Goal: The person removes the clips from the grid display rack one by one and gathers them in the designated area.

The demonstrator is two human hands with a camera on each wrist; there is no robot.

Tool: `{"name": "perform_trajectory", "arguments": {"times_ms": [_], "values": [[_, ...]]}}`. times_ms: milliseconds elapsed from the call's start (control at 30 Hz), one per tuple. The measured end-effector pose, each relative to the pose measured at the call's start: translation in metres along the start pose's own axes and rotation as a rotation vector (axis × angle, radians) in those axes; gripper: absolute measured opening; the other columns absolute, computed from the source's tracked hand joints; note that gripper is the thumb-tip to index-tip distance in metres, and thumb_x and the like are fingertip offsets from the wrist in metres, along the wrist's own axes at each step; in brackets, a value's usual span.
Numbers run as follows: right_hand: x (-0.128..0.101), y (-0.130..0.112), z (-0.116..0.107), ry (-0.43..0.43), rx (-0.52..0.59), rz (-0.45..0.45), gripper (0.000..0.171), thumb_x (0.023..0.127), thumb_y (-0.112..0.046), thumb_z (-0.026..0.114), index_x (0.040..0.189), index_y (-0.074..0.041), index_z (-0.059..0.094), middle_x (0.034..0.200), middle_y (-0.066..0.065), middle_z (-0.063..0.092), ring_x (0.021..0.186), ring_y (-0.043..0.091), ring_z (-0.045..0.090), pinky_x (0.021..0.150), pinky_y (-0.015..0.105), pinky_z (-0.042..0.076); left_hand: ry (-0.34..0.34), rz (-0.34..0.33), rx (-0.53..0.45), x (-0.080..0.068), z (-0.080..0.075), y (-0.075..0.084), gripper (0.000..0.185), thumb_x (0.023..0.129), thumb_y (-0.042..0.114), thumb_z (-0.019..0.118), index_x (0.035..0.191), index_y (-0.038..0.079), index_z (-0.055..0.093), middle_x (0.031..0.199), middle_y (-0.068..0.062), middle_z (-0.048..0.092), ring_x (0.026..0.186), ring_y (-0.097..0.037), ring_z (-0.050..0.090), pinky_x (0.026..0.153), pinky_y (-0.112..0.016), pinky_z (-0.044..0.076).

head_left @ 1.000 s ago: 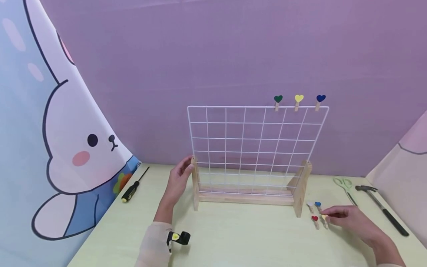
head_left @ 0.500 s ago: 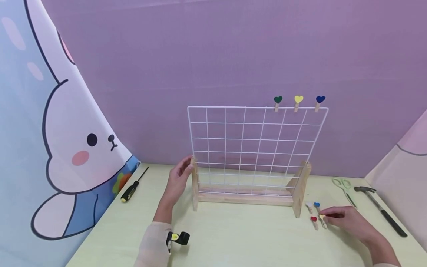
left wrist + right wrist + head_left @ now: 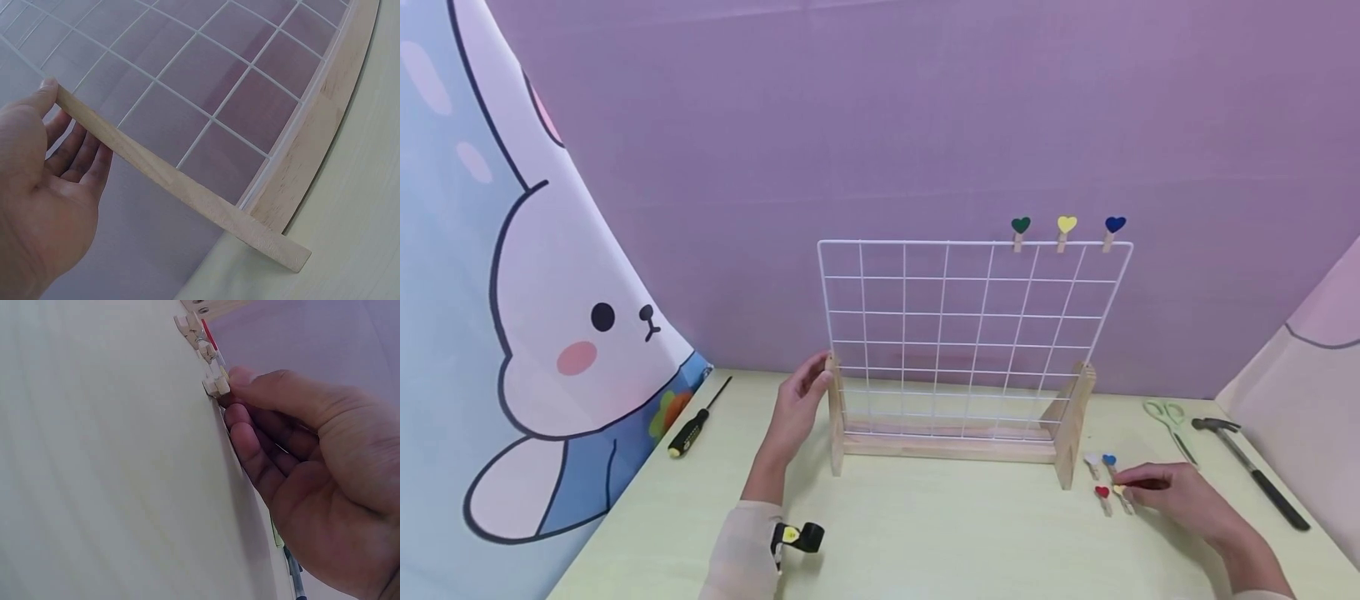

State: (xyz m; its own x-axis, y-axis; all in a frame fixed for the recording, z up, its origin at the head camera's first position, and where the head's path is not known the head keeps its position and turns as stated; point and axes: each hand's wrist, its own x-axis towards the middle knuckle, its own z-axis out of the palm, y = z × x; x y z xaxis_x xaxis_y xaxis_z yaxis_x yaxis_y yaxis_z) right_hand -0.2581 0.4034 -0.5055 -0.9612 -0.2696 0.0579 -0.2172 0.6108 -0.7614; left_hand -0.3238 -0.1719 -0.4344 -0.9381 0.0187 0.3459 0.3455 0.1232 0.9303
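Note:
A white wire grid [image 3: 917, 242] stands upright in a wooden stand. My left hand [image 3: 797, 412] grips the top of its left wooden support [image 3: 836, 429], thumb in front and fingers behind in the left wrist view. At the right, my right hand [image 3: 1183, 500] pinches a small wooden clothespin with a yellow heart [image 3: 1126, 503], low at the table. Close beside it lie clothespins with a red heart [image 3: 1102, 493], a blue heart [image 3: 1109, 461] and a white heart [image 3: 1092, 461]. Clothespins with green [image 3: 1020, 226], yellow [image 3: 1067, 225] and dark blue [image 3: 1115, 224] hearts sit clipped along the grid's top wire.
On the pale table [image 3: 955, 533], a black and yellow screwdriver [image 3: 688, 433] lies at the left. Green-handled scissors [image 3: 1166, 412] and a hammer [image 3: 1262, 483] lie beyond the right hand. A purple backdrop [image 3: 880, 125] hangs behind the grid.
The right hand and its yellow-heart clothespin shift very slightly left, toward the red-heart one. The left hand keeps its grip on the support; the head view drifts a little.

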Motion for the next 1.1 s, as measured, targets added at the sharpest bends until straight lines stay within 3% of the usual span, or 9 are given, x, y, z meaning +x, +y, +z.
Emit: {"name": "perform_trajectory", "arguments": {"times_ms": [367,567,800,1100], "values": [[-0.001,-0.004,0.001,0.025,-0.034,0.06,0.028,0.094,-0.017,0.076,0.117,0.0,0.075,0.109,0.0,0.078,0.09,-0.007,0.064,0.076,0.016,0.055,0.006,0.013,-0.006,0.0,-0.001,-0.001,0.046,0.107,0.025,0.058,0.15,0.01,0.052,0.142,-0.015,0.062,0.118,-0.004,0.06,0.103,-0.013,0.05],[-0.005,-0.006,-0.005,0.05,-0.054,0.06,0.031,0.095,-0.018,0.074,0.121,-0.001,0.074,0.113,0.002,0.078,0.093,-0.006,0.066,0.078,0.015,0.055,-0.004,0.015,-0.011,0.001,0.0,-0.002,0.046,0.107,0.025,0.058,0.15,0.011,0.052,0.142,-0.015,0.062,0.118,-0.006,0.06,0.103,-0.013,0.05],[-0.011,-0.028,-0.034,0.157,-0.092,0.03,0.034,0.1,-0.024,0.069,0.126,-0.002,0.071,0.112,-0.02,0.075,0.096,-0.014,0.063,0.077,0.01,0.052,-0.004,0.021,-0.017,0.001,0.001,-0.002,0.045,0.107,0.024,0.058,0.149,0.012,0.053,0.141,-0.014,0.062,0.118,-0.007,0.061,0.104,-0.015,0.051],[0.001,-0.104,-0.103,0.261,-0.136,-0.02,0.037,0.103,-0.027,0.066,0.135,-0.009,0.067,0.114,-0.038,0.066,0.101,-0.021,0.057,0.075,0.003,0.042,-0.001,0.013,-0.012,0.0,0.0,-0.003,0.045,0.107,0.025,0.058,0.149,0.013,0.053,0.142,-0.014,0.062,0.119,-0.006,0.061,0.104,-0.014,0.05]]}}
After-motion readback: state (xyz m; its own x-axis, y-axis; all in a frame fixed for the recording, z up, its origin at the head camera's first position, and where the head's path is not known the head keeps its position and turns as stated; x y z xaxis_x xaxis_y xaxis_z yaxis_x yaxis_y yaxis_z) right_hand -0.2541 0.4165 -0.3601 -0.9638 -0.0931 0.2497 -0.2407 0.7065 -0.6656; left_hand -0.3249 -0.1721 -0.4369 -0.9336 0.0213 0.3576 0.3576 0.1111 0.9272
